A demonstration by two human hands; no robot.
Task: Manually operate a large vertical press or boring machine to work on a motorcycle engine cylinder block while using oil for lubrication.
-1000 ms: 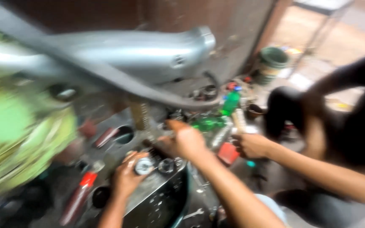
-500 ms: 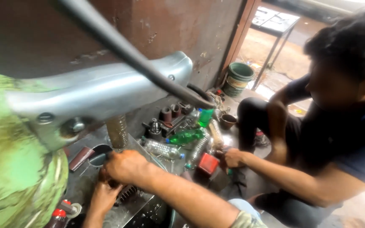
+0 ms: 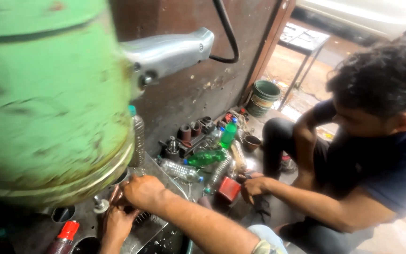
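Both hands, right (image 3: 142,190) and left (image 3: 117,221), close over a small part (image 3: 137,211) on the bench (image 3: 85,211); grip unclear. Judged best: steady pressure, fingers clear of the green machine (image 3: 48,103) at eleven o'clock.

Workshop: green machine (image 3: 48,103), metal parts (image 3: 191,129), oily bottles (image 3: 205,159).

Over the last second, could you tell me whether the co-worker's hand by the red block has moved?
No. The co-worker's hand stays against the red block, right of the lying green bottle.
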